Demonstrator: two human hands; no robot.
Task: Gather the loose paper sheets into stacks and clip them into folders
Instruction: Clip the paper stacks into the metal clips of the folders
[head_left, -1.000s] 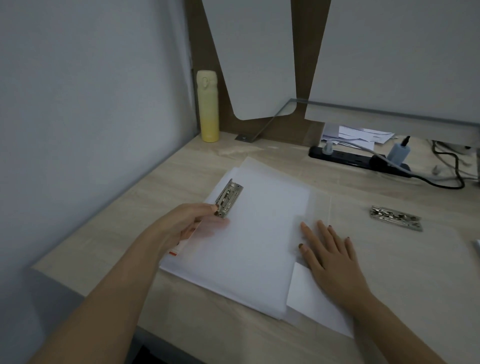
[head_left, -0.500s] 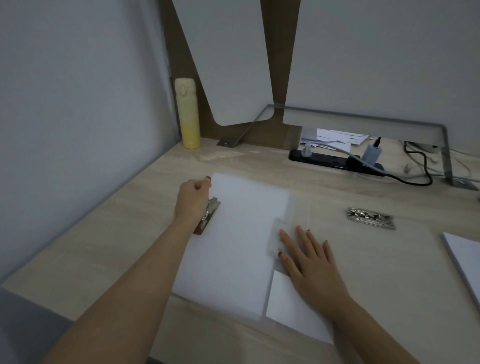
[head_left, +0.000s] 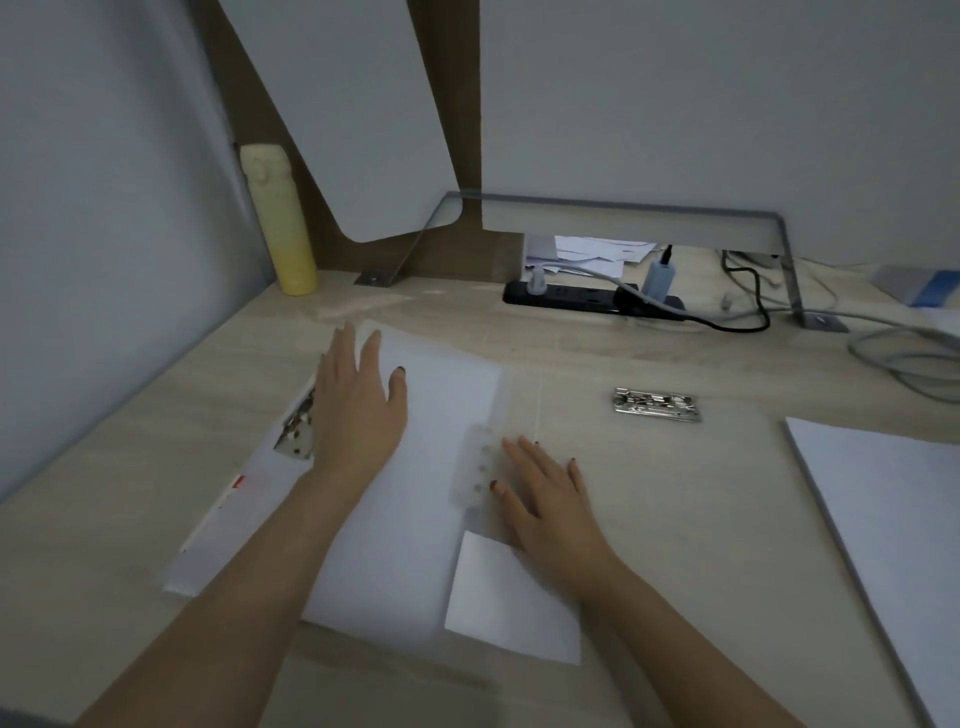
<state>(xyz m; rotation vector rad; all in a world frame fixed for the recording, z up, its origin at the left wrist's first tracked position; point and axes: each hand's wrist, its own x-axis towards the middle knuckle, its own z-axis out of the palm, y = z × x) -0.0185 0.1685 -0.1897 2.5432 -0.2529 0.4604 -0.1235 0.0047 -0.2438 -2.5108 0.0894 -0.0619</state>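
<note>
A translucent folder (head_left: 524, 400) lies open on the desk, with a white paper stack (head_left: 415, 499) on its left half. My left hand (head_left: 358, 410) lies flat on that stack with straight fingers, beside a metal clip (head_left: 298, 428) at the stack's left edge. My right hand (head_left: 545, 499) rests flat near the folder's spine, fingers spread, just right of a small clear strip (head_left: 475, 470). A second metal clip (head_left: 657, 405) sits on the folder's right half. One white sheet (head_left: 511, 603) pokes out under my right wrist.
A yellow bottle (head_left: 278, 221) stands in the far left corner. A black power strip (head_left: 592, 299) with plugs and cables lies along the back. Another paper stack (head_left: 883, 499) lies at the right edge. A grey metal stand (head_left: 623, 213) spans the back.
My left hand has let go of the metal clip and now lies flat on the paper stack. The view shifted left. My right hand stayed near the spine.
</note>
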